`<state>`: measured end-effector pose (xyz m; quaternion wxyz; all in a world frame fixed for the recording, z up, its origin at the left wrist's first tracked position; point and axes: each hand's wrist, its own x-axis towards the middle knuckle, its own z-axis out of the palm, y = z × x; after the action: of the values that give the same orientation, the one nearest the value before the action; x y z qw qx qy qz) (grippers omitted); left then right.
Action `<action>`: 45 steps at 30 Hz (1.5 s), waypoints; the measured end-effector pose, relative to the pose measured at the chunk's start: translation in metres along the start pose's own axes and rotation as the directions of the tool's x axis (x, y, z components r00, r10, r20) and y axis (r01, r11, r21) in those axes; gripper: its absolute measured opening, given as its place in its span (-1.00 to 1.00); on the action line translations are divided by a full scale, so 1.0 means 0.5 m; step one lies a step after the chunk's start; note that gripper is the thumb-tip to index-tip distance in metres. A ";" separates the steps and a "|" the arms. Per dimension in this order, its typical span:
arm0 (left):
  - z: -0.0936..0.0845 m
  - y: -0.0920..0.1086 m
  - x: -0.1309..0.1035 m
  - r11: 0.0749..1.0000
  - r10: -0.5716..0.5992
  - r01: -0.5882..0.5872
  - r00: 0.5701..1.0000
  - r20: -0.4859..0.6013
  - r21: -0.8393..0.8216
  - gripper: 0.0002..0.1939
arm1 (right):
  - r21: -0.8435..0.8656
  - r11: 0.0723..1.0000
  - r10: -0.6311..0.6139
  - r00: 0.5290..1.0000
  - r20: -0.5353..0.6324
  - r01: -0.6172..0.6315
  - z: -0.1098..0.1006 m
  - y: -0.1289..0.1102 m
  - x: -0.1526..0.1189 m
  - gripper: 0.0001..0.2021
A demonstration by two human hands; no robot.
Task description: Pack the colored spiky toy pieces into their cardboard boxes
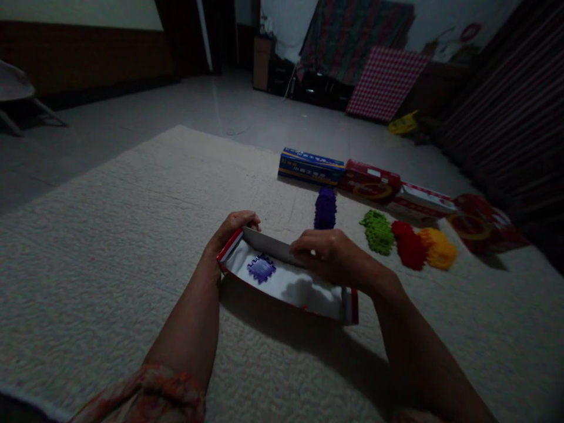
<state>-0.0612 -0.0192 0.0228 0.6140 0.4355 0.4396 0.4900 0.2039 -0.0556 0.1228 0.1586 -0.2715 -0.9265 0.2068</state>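
Observation:
An open shallow box (288, 301), red outside with a white lining, lies slightly tilted between my hands. On its lining, towards the left end, rests a purple square piece with toothed edges (261, 268). My left hand (235, 228) is closed around the box's far left corner. Bent over the right half of the box is my right hand (328, 251), its fingers curled together against the far wall; whatever they may hold is hidden. Just beyond that hand, a stack of purple toothed pieces (325, 208) lies on the pale textured mat (145, 247).
Green pieces (378, 232), red pieces (409, 245) and yellow pieces (437, 248) lie in piles to the right. Behind stand a blue box (311, 168), a dark red box (369, 181), a white-and-red box (422, 201) and another red box (478, 223). A chair (17, 88) is far left.

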 end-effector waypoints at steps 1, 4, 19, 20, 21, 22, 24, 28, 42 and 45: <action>0.001 0.002 -0.002 1.000 0.003 -0.003 1.000 -0.007 0.001 -0.69 | 0.001 0.999 0.042 0.993 -0.108 -0.042 -0.015 0.030 -0.015 -0.84; 0.000 0.002 -0.003 1.000 0.008 -0.008 1.000 0.002 0.012 -0.69 | 0.013 0.960 0.262 0.884 -0.388 -0.278 -0.028 0.140 -0.057 -0.85; -0.013 -0.008 0.012 0.991 0.054 -0.057 0.998 0.021 0.124 -0.73 | -0.135 0.870 0.325 0.757 -0.567 -0.475 0.098 0.296 -0.071 -0.70; -0.013 -0.008 0.012 0.990 0.058 -0.060 0.998 0.023 0.128 -0.72 | -0.141 0.870 0.321 0.759 -0.567 -0.473 0.100 0.296 -0.069 -0.69; -0.014 -0.007 0.012 0.990 0.057 -0.060 0.998 0.025 0.127 -0.71 | -0.143 0.869 0.319 0.756 -0.571 -0.474 0.103 0.296 -0.068 -0.69; -0.015 -0.007 0.012 0.991 0.055 -0.058 0.998 0.028 0.124 -0.70 | -0.142 0.867 0.318 0.751 -0.579 -0.477 0.105 0.297 -0.066 -0.70; -0.017 -0.008 0.013 0.990 0.052 -0.057 0.998 0.038 0.126 -0.70 | -0.131 0.869 0.315 0.739 -0.596 -0.477 0.108 0.298 -0.064 -0.72; -0.013 -0.013 0.016 0.991 0.038 -0.045 0.998 0.054 0.129 -0.69 | -0.093 0.884 0.312 0.727 -0.612 -0.458 0.103 0.299 -0.066 -0.75; 0.006 -0.011 0.018 0.987 0.014 -0.027 0.996 0.084 0.158 -0.74 | 0.025 0.885 0.388 0.709 -0.589 -0.464 0.077 0.288 -0.077 -0.87; 0.006 -0.012 0.017 0.989 0.017 -0.030 0.996 0.087 0.148 -0.74 | 0.040 0.885 0.388 0.687 -0.614 -0.464 0.070 0.280 -0.078 -0.85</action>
<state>-0.0558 -0.0119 0.0166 0.5921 0.5060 0.4431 0.4439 0.2822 0.0193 0.0195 0.3778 -0.5398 -0.7475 0.0847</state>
